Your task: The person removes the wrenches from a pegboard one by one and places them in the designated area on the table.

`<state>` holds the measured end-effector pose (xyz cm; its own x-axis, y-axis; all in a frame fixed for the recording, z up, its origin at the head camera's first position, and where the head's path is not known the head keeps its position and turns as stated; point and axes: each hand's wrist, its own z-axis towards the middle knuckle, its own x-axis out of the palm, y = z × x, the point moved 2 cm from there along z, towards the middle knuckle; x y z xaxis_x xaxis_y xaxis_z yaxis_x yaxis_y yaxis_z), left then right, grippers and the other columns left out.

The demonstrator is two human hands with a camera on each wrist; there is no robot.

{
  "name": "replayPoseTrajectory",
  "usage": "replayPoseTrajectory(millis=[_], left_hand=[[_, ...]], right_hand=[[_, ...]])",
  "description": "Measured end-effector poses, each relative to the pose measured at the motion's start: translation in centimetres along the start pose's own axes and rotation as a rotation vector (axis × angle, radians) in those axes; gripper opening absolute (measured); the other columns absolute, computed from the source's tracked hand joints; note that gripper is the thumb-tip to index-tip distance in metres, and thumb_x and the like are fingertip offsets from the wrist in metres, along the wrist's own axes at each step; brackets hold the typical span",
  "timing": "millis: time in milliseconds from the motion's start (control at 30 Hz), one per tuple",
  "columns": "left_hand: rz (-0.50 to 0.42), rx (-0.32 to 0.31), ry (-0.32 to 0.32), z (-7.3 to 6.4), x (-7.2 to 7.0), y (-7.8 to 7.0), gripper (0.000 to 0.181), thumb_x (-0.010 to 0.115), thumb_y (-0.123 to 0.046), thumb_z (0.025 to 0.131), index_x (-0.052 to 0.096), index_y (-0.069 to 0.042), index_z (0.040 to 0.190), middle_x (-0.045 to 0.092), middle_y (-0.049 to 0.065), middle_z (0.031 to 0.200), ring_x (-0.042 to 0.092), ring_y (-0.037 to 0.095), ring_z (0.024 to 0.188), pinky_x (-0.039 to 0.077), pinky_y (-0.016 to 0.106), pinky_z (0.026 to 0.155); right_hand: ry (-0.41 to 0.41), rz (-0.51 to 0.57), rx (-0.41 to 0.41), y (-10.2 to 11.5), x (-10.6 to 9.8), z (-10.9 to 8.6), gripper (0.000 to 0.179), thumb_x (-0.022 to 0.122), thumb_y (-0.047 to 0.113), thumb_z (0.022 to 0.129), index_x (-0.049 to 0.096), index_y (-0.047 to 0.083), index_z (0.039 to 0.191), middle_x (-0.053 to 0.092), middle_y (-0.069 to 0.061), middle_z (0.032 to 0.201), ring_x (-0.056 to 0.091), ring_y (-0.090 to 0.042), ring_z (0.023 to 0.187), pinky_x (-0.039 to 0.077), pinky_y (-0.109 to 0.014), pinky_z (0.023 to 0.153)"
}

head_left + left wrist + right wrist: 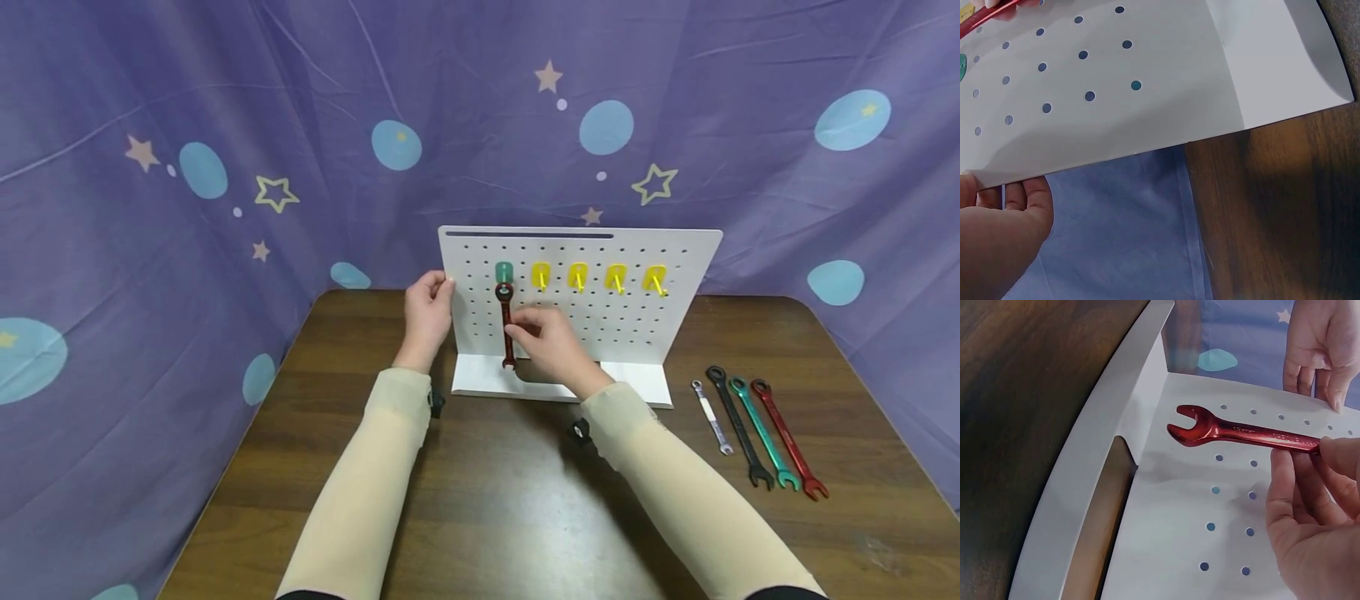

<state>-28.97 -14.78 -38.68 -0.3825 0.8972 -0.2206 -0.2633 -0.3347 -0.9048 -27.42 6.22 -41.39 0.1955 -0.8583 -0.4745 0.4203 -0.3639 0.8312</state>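
My right hand [553,343] pinches a red combination wrench [506,329] between thumb and fingers in front of the white pegboard [480,312]. The wrench hangs upright, its ring end overlapping the green hook [504,271] in the head view. Its open end [1191,427] points down toward the board's base and shows clearly in the right wrist view. My left hand [429,315] grips the board's left edge, thumb on the front face and fingers behind it. The left wrist view shows this hand [1007,231] at the edge too.
Several yellow hooks [577,277] line up to the right of the green one. On the wooden table [495,500], right of the board, lie a small silver wrench [711,417], a black wrench [738,427], a green wrench [765,433] and a larger red wrench [789,437]. A purple curtain [480,125] hangs behind.
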Motion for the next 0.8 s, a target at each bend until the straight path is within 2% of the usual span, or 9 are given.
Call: replayPoseTrajectory(millis=[333,800], left_hand=[[-0.005,0.004,-0.002,0.0,0.0,-0.1,0.015,0.06,-0.002,0.102,0.069,0.009,0.104,0.063,0.017,0.081,0.05,0.015,0.071,0.041,0.024,0.061],[-0.01,-0.001,-0.011,0.0,0.1,0.1,0.014,0.061,-0.001,0.101,0.07,0.009,0.103,0.06,0.012,0.077,0.049,0.015,0.069,0.04,0.024,0.06]], right_hand=[[-0.024,0.028,-0.019,0.7,-0.1,-0.9,0.012,0.069,0.01,0.098,0.075,0.001,0.101,0.071,-0.003,0.094,0.064,-0.018,0.08,0.053,-0.036,0.073],[-0.002,0.005,0.001,1.1,-0.4,-1.8,0.014,0.067,0.014,0.1,0.075,0.004,0.106,0.071,0.0,0.094,0.063,-0.017,0.081,0.054,-0.036,0.072]])
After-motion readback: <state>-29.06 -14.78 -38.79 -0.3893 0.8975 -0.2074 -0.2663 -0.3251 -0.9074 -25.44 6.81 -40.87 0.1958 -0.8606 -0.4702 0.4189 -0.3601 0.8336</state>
